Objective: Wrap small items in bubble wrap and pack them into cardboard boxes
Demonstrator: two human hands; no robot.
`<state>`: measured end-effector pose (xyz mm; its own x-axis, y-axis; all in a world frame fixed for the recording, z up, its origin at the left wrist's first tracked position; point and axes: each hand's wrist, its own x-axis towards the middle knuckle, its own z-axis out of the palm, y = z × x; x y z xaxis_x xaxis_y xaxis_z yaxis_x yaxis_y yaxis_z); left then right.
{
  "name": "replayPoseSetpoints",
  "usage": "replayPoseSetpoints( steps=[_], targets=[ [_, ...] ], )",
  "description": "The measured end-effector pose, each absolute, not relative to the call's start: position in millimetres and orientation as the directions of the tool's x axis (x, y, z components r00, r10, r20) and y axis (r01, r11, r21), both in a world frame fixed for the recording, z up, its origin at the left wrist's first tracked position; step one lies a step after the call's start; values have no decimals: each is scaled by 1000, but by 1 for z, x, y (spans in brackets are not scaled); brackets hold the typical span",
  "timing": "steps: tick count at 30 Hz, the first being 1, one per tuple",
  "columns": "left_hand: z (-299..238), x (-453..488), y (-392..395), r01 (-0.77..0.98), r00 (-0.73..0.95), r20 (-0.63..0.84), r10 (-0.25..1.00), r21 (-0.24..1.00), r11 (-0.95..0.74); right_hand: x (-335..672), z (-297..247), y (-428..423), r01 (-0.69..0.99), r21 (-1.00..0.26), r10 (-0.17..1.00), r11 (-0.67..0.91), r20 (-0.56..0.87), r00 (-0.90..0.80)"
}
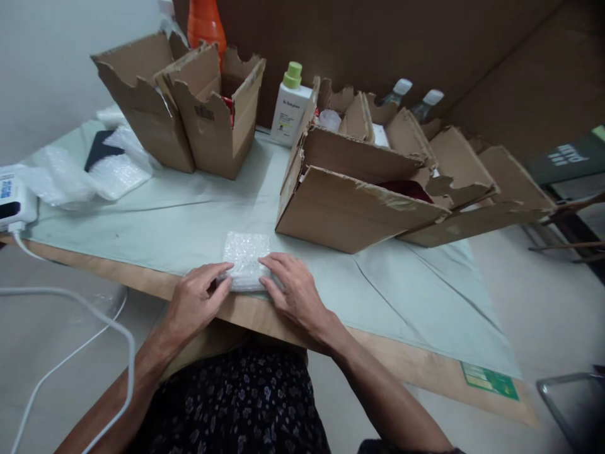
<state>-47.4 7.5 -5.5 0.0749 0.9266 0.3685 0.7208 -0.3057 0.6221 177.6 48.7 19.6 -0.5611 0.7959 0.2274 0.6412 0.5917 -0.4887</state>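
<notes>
A small square stack of bubble wrap [246, 252] lies flat at the table's front edge, directly before me. Its layers show along the near side; whether anything is inside I cannot tell. My left hand [201, 290] grips the stack's left side, thumb and fingers pinched at its edge. From the right, my right hand [293, 287] holds the opposite side, with its fingertips on top and the thumb near the front corner.
Loose bubble wrap [120, 173] partly covers a dark flat item [101, 149] at the left. Several cut cardboard boxes [359, 208] stand behind and right of my hands. A white bottle with a green cap [289, 107] stands between box groups. A white cable [127, 353] loops at front left.
</notes>
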Motion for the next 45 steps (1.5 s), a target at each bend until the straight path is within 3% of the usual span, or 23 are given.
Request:
replayPoseSetpoints(
  steps=[3,6,8,12,14,18,22,24,27,30,32,35,39,42,45],
  targets=[
    [-13,-45,22,727,25,323,946,643,-239,180,17,46,638,-360,732,680,303,-610],
    [-16,-46,24,725,-14,377,926,642,-250,178,14,48,582,-308,652,753,228,-723],
    [-15,-49,17,719,14,431,902,623,-309,176,12,52,573,-352,656,740,192,-730],
    [-7,-56,1,685,164,430,888,598,-417,179,14,54,549,-580,728,602,118,-675],
    [-6,-56,0,693,171,419,892,592,-411,182,17,52,552,-608,745,570,100,-659],
    [-11,-54,14,780,83,402,912,543,-310,182,19,51,610,-403,716,683,204,-668],
    [-14,-51,17,789,-41,342,939,587,-179,174,16,60,561,-271,611,782,155,-776],
    [-12,-47,7,698,-180,251,951,714,-57,169,13,66,589,-322,652,742,140,-745],
    [-7,-38,-10,351,-334,-27,942,924,151,165,12,66,609,-535,780,586,168,-603],
    [-4,-25,-17,10,-301,-259,918,961,275,167,18,53,524,-731,847,438,141,-512],
    [-2,-16,-14,-41,-287,-281,916,959,281,174,25,43,476,-790,853,386,108,-511],
    [-1,-3,-8,113,-260,-126,957,981,160,194,40,36,470,-806,860,360,91,-502],
    [2,17,-1,375,12,185,983,910,-176,224,60,43,386,-889,848,246,4,-531],
    [19,30,14,443,189,365,911,797,-411,243,74,52,298,-942,865,153,-19,-502],
    [53,40,44,569,236,562,792,581,-582,265,91,58,290,-942,911,167,35,-411]
  ],
)
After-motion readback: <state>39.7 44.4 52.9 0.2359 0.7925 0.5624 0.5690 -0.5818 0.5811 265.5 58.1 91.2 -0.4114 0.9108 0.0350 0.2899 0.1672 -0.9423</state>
